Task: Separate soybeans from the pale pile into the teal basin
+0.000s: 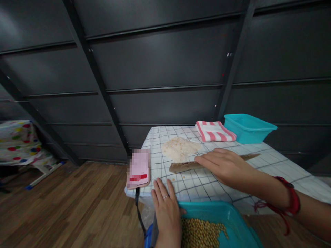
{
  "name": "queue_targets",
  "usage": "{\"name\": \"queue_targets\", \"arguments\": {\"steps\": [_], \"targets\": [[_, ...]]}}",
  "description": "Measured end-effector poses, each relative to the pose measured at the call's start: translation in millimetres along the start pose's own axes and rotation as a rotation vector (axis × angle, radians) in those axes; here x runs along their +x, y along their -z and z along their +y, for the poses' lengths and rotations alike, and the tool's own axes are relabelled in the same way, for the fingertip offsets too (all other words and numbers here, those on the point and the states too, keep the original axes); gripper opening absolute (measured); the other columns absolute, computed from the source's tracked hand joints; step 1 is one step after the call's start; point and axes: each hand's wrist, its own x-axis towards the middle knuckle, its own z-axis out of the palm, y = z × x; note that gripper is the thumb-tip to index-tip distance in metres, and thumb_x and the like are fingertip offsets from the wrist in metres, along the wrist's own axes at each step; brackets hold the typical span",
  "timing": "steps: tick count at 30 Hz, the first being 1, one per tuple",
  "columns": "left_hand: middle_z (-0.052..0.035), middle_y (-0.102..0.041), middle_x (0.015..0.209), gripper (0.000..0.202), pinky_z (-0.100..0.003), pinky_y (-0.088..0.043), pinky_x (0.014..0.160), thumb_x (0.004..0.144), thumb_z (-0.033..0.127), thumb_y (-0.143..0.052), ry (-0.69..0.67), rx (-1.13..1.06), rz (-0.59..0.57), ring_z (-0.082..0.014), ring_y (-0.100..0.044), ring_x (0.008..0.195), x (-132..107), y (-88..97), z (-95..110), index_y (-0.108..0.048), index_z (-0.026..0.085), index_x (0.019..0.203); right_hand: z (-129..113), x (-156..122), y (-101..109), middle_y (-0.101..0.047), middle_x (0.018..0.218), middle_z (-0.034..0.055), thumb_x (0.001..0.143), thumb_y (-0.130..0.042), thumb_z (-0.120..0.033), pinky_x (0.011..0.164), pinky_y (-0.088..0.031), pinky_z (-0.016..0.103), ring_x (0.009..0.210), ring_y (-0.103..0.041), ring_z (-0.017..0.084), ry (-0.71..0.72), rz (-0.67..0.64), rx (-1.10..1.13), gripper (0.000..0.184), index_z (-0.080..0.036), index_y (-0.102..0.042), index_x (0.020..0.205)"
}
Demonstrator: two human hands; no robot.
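My right hand [227, 168] is over a long brown strip [183, 166], its fingers closed on it from above. The strip's material is not clear; its far end sticks out to the right of the hand. Just beyond the strip lies a heap of pale, grainy material [179, 148], with a few loose bits on the near side. My left hand [165, 206], with a ring on one finger, lies with fingers stretched on the table's front edge. Its thumb is by the rim of a teal basin [207, 205] that contains yellowish-brown beans [201, 234].
A checked cloth [207, 186] covers the table. At the back are a folded pink-and-white striped towel [216, 131] and another teal basin [250, 128]. A phone in a pink case [139, 168] lies at the left edge, a black cord [138, 206] hanging below. Dark panels rise behind.
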Motion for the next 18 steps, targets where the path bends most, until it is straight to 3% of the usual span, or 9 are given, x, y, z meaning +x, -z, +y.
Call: {"name": "queue_targets", "arguments": {"steps": [8, 12, 18], "targets": [[-0.0261, -0.031, 0.134, 0.090, -0.047, -0.032, 0.101, 0.053, 0.047, -0.071, -0.005, 0.030, -0.015, -0.0345, -0.030, 0.125, -1, -4.2, 0, -0.034, 0.010, 0.127, 5, 0, -1, -0.064, 0.076, 0.0042, 0.075, -0.033, 0.003, 0.062, -0.043, 0.029, 0.068, -0.058, 0.015, 0.046, -0.004, 0.140, 0.034, -0.014, -0.055, 0.095], [-0.0267, -0.030, 0.134, 0.089, -0.047, -0.031, 0.102, 0.054, 0.046, -0.071, -0.016, 0.029, -0.002, -0.0338, -0.027, 0.126, -1, -5.9, 0, -0.035, 0.009, 0.127, 14, -14, 8, -0.064, 0.077, 0.0021, 0.075, -0.030, 0.004, 0.064, -0.043, 0.028, 0.070, -0.057, 0.014, 0.048, -0.024, 0.221, 0.037, -0.017, -0.055, 0.093], [-0.0263, -0.031, 0.134, 0.086, -0.048, -0.031, 0.101, 0.056, 0.045, -0.070, -0.010, 0.011, -0.017, -0.0355, -0.028, 0.125, 0, -4.4, 0, -0.036, 0.010, 0.127, 21, -30, 31, -0.061, 0.069, -0.0031, 0.076, -0.034, 0.000, 0.056, -0.043, 0.025, 0.062, -0.055, 0.011, -0.006, -0.132, 0.384, 0.034, -0.023, -0.057, 0.086]]}}
